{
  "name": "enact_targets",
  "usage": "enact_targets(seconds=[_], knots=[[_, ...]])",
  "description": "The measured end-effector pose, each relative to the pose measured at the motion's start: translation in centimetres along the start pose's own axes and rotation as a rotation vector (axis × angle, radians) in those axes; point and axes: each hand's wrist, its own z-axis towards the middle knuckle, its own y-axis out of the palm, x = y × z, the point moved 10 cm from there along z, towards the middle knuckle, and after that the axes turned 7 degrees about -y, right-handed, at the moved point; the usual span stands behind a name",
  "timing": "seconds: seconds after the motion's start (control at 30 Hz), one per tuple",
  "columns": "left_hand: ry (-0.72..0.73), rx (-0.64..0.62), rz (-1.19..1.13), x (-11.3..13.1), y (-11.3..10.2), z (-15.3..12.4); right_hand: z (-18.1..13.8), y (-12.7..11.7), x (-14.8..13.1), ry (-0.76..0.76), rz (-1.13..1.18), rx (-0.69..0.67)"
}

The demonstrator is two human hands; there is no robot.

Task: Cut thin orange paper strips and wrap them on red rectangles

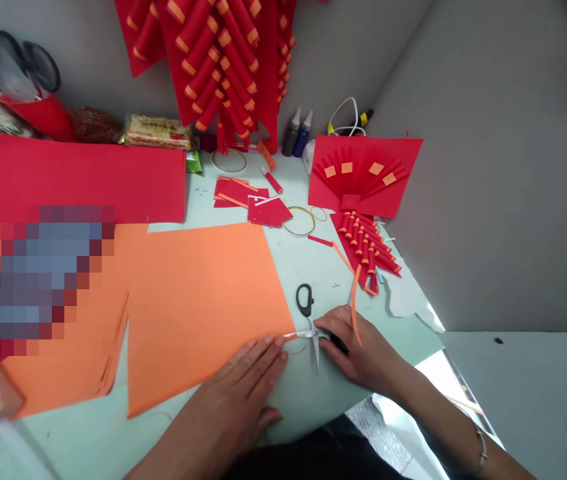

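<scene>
Even, bright diffuse light; shadows soft and faint under the hands. Strong white glare at the near right edge of the counter [433,373]. Wide-angle bending and dark vignetting at the far right corner. Pixelated block at left; near-left corner blurred.

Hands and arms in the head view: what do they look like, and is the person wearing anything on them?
Both are bare, with no gloves, and no sleeves show on either forearm. The left hand has no ring or watch that I can see. The right hand is just as plain, but a thin, metal-looking bracelet circles its wrist.
</scene>
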Motion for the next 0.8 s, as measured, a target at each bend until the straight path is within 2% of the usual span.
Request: enact_targets(seconds=[0.17,0.37,0.8], knots=[[-0.034,-0.05,-0.031,-0.4,0.8,-0.3,-1.2,0.2,-0.4,-0.047,-0.062,-0.06],[-0.012,-0.018,0.01,-0.3,0.2,0.1,-1.8,0.5,-1.1,-0.113,-0.205,-0.075],[-0.025,-0.009,0.027,-0.4,-0.2,0.3,-2.2,0.5,-0.3,-0.024,-0.277,-0.125]])
